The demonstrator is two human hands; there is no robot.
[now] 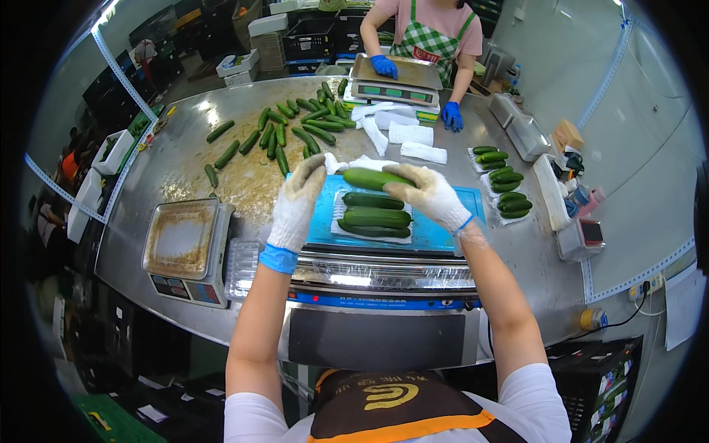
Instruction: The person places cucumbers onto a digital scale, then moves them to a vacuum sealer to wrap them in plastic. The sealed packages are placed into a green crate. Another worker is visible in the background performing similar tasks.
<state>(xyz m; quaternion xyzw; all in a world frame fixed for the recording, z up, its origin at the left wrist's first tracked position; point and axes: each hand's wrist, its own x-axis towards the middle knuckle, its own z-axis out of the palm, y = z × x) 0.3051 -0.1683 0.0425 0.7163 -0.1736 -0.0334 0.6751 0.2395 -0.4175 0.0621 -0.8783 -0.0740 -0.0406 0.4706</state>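
Note:
My right hand [424,191], in a white knit glove with tan palm coating, grips one end of a cucumber [368,178]. This cucumber is above a white foam net sleeve [338,228], on which more cucumbers [378,216] lie side by side. Beneath the sleeve is a blue board [437,230] at the back of a film wrapping machine [376,299]. My left hand [302,194], gloved the same way, is raised at the board's left edge with its fingers parted from the thumb and nothing visible in it.
Loose cucumbers [303,138] are scattered across the steel table [183,133]. A weighing scale [183,243] stands left, beside clear plastic trays [242,266]. Bundled cucumbers [505,180] rest at right. Opposite, a person in blue gloves [384,66] touches another scale [396,91] near white foam sleeves [411,134].

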